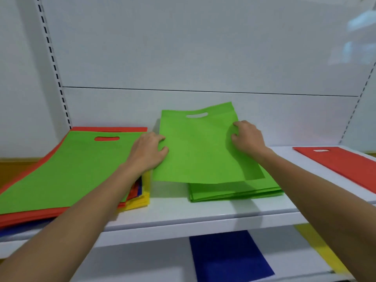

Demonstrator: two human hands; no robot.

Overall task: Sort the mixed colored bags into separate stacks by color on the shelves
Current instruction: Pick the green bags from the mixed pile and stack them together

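Observation:
A green bag (195, 147) with a cut-out handle hangs tilted just above the green stack (234, 191) in the middle of the white shelf (168, 212). My left hand (147, 151) grips its left edge. Its right edge is pinched by my right hand (247, 137). At the left lies the mixed pile (67, 169), with a green bag on top and red, blue and yellow bags showing beneath. One red bag (341, 163) lies flat at the right end of the shelf.
The lower shelf holds a blue bag (230, 259) in the middle and a yellow bag (319, 247) at the right. A white back panel (203, 58) with slotted uprights closes the rear. Bare shelf shows between the stacks.

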